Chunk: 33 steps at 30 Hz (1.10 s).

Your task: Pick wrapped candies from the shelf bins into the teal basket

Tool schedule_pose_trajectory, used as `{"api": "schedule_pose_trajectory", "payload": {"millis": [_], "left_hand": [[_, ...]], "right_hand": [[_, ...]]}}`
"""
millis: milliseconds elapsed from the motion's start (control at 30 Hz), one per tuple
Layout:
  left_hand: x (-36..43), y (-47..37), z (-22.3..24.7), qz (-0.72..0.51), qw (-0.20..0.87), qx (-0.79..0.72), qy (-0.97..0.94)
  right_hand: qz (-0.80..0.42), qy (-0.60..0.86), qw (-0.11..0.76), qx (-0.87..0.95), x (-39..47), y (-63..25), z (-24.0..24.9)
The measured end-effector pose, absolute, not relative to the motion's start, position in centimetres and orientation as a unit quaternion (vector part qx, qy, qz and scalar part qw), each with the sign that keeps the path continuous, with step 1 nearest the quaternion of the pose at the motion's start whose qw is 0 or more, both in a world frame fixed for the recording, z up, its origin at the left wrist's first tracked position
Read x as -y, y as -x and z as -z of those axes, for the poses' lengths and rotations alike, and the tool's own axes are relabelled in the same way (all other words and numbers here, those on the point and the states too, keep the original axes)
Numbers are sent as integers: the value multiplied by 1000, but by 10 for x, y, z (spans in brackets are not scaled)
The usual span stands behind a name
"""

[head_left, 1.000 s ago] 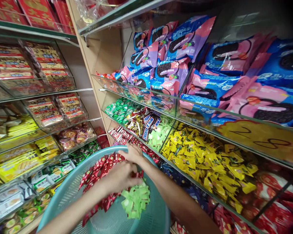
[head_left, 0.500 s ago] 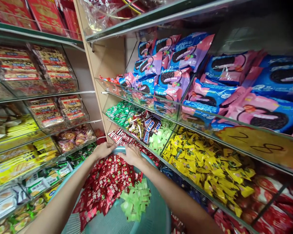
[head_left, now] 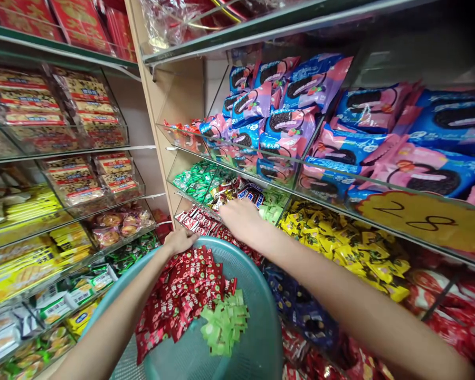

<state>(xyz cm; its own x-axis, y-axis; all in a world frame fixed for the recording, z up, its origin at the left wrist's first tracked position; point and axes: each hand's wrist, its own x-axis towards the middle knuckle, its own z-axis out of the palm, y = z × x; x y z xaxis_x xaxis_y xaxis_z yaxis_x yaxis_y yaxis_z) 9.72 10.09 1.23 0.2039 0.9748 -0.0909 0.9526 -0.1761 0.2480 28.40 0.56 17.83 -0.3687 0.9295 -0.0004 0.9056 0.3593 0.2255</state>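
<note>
My left hand [head_left: 181,241] is closed on the far rim of a teal plastic basket [head_left: 267,316]. Inside the basket lie a heap of red candy packets [head_left: 174,295] and a smaller pile of light green packets [head_left: 226,321]. My right hand [head_left: 241,216] is off the basket, over the front edge of a shelf bin, right by Snickers bars [head_left: 250,194] and brown-gold wrapped candies [head_left: 221,196]. Its fingers point into the bin and are mostly hidden, so I cannot tell whether they hold anything.
Green candies [head_left: 198,177] lie left of the Snickers, yellow packets [head_left: 340,248] to the right. Blue-and-pink cookie packs [head_left: 340,148] fill the shelf above, behind a clear lip with a yellow price card [head_left: 423,219]. Shelves of packaged snacks [head_left: 83,113] stand at left.
My right hand has left the basket rim and moved up and right to the Snickers bin. My left hand stays on the rim. The view has shifted slightly.
</note>
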Motion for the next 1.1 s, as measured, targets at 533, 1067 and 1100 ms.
{"api": "schedule_pose_trajectory", "payload": {"millis": [533, 1067, 1100], "left_hand": [[-93, -74, -7, -56, 123, -643, -754], [-91, -62, -6, -61, 125, -652, -746], [-91, -62, -6, -59, 125, -652, -746]], "right_hand": [[-179, -556, 125, -802, -7, -342, -155], [-132, -553, 92, -818, -3, -340, -164], [-135, -551, 84, -820, 0, -339, -168]]}}
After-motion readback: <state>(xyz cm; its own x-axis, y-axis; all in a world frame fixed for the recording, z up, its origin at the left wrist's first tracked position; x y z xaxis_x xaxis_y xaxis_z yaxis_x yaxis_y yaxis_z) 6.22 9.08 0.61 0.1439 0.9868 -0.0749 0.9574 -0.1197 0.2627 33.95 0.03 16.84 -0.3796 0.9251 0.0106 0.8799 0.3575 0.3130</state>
